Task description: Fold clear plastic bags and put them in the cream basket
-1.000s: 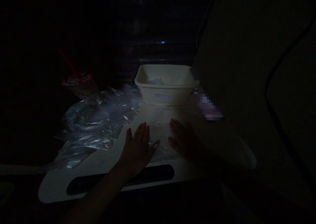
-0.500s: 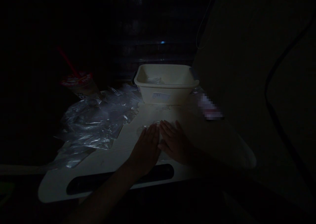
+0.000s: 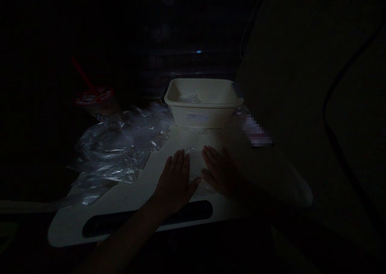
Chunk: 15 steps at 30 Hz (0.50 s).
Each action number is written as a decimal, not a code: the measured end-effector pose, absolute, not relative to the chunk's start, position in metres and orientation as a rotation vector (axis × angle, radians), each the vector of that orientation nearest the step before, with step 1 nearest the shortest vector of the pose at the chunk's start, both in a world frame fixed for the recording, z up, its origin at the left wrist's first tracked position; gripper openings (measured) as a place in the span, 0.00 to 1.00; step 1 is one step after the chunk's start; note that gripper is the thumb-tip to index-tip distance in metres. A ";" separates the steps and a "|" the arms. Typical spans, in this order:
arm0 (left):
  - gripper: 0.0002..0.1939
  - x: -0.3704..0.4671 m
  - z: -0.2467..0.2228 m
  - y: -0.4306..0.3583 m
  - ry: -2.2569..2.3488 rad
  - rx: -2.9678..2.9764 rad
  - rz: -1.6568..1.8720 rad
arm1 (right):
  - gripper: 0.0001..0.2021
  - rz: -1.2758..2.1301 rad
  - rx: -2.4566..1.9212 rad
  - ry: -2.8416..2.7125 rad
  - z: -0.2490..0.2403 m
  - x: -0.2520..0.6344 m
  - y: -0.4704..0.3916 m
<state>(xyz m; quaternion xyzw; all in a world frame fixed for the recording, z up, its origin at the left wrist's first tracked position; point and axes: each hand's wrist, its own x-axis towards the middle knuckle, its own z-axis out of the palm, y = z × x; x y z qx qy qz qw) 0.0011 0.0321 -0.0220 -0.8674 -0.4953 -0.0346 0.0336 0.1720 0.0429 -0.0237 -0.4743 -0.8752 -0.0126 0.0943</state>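
My left hand (image 3: 175, 182) lies flat, palm down, with fingers stretched out on a clear plastic bag (image 3: 197, 185) on the white table (image 3: 132, 201). Opposite it, my right hand (image 3: 221, 172) is also flat, its fingers pointing up and to the left. The bag shows in the gap between the two hands; much of it is hidden under them. Farther back stands a cream plastic bin (image 3: 202, 115) with a small label on its front and some clear plastic inside. The scene is very dark.
A heap of clear plastic bags (image 3: 114, 149) covers the table's left side. Behind it stands a drink cup (image 3: 101, 105) with a red lid and straw. A blurred-out item (image 3: 257, 133) lies at the right. A dark slot (image 3: 193, 211) runs along the front edge.
My hands were close together over the bag. They have moved apart, left hand leftward and right hand rightward, showing more of the plastic between them.
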 end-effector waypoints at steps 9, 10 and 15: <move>0.35 0.000 -0.023 0.032 -1.640 -2.617 -0.157 | 0.25 -0.042 -1.420 -2.574 -0.025 0.174 0.043; 0.35 0.000 -0.023 0.032 -1.642 -2.618 -0.175 | 0.25 -0.043 -1.414 -2.576 -0.025 0.175 0.043; 0.30 -0.004 -0.014 0.026 -1.451 -2.712 -0.338 | 0.24 -0.022 -1.383 -2.554 -0.029 0.178 0.046</move>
